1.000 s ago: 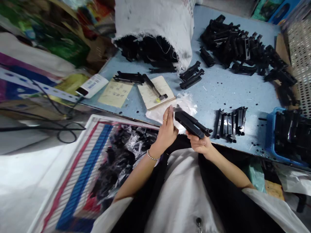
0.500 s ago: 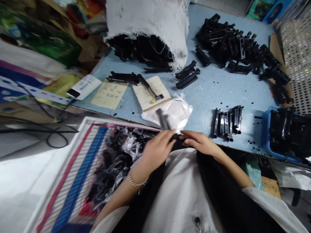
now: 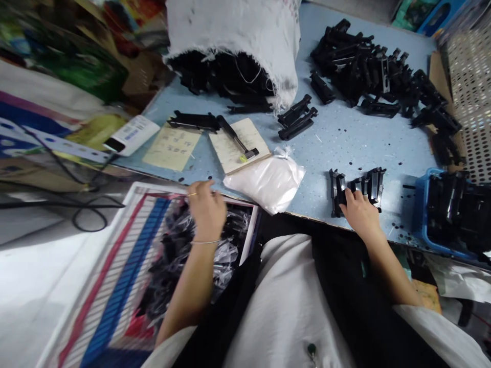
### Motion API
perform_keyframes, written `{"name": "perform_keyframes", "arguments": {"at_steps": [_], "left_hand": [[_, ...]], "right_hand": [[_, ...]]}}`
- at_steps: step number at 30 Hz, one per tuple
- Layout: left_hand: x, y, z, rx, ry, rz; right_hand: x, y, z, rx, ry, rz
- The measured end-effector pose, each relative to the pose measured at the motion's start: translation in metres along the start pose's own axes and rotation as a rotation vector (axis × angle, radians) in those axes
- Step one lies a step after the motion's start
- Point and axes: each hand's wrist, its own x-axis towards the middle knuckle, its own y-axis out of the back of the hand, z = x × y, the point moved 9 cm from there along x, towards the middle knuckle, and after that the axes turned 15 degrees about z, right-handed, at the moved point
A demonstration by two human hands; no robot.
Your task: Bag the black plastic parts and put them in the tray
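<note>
My left hand [image 3: 207, 210] hovers over the far end of the crate [image 3: 251, 232] by the table edge. Its fingers are loosely bent and slightly apart, with nothing visible in them; the palm side is hidden. At the right, my right hand [image 3: 361, 212] reaches onto a short row of black plastic parts [image 3: 375, 184] on the blue table, thumb and fingers closed around one of them. The fingers partly cover that part. Between the hands, a stack of clear plastic bags [image 3: 266, 181] lies at the table edge. Bagged black parts [image 3: 180, 260] fill the crate below my left hand.
A white woven sack [image 3: 233, 30] of black parts stands at the back. A heap of black parts [image 3: 356, 66] lies back right, a full blue basket [image 3: 422, 204] front right. A hammer-shaped tool [image 3: 240, 140] rests on a notepad [image 3: 226, 158].
My hands have parted from the bags at the middle. The left went left over the crate; the right went right to the row of parts. The dark piece between them is gone from there.
</note>
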Motion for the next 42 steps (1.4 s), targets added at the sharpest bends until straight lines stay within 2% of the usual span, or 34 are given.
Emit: {"name": "perform_keyframes", "arguments": {"at_steps": [2,4,5,7,9,12,15,18,20,23,25,27,30,33,37,40,42], "left_hand": [[-0.008,-0.028,0.074,-0.207,-0.101,-0.115],[-0.02,-0.061,0.131,-0.297,-0.196,-0.274],[-0.026,-0.076,0.148,-0.309,-0.218,-0.343],[-0.029,-0.098,0.161,-0.305,-0.231,-0.425],[-0.024,-0.108,0.154,-0.354,-0.168,-0.447],[-0.01,-0.11,0.128,-0.495,0.032,-0.434],[-0.006,-0.11,0.116,-0.609,0.153,-0.466],[-0.008,-0.111,0.121,-0.649,0.146,-0.496],[-0.009,-0.111,0.123,-0.627,0.137,-0.494],[-0.011,-0.109,0.125,-0.556,0.126,-0.467],[-0.013,-0.102,0.13,-0.477,0.06,-0.413],[-0.017,-0.097,0.14,-0.383,-0.069,-0.387],[-0.023,-0.101,0.146,-0.323,-0.172,-0.449],[-0.015,-0.111,0.134,-0.449,-0.046,-0.506],[-0.003,-0.117,0.121,-0.554,0.114,-0.515],[-0.002,-0.112,0.126,-0.567,0.129,-0.545],[0.0,-0.098,0.129,-0.574,0.129,-0.521]], "right_hand": [[0.003,-0.006,0.0,0.049,-0.042,-0.013],[0.008,-0.013,0.005,0.129,-0.093,-0.028],[0.01,-0.017,0.009,0.182,-0.116,-0.025],[0.015,-0.022,0.018,0.333,-0.166,0.006],[0.018,-0.028,0.022,0.592,-0.224,0.033],[0.022,-0.037,0.006,1.187,-0.339,0.001],[0.029,-0.038,-0.035,1.747,-0.428,-0.144],[0.038,-0.027,-0.082,2.059,-0.449,-0.331],[0.045,-0.019,-0.105,2.143,-0.443,-0.402],[0.052,-0.015,-0.119,2.156,-0.454,-0.436],[0.054,-0.018,-0.119,2.141,-0.476,-0.428],[0.055,-0.022,-0.113,2.129,-0.494,-0.399],[0.053,-0.031,-0.102,2.123,-0.519,-0.362],[0.052,-0.035,-0.098,2.136,-0.512,-0.358],[0.053,-0.033,-0.102,2.213,-0.507,-0.368],[0.058,-0.034,-0.117,2.277,-0.507,-0.411],[0.061,-0.041,-0.125,2.239,-0.516,-0.4]]}}
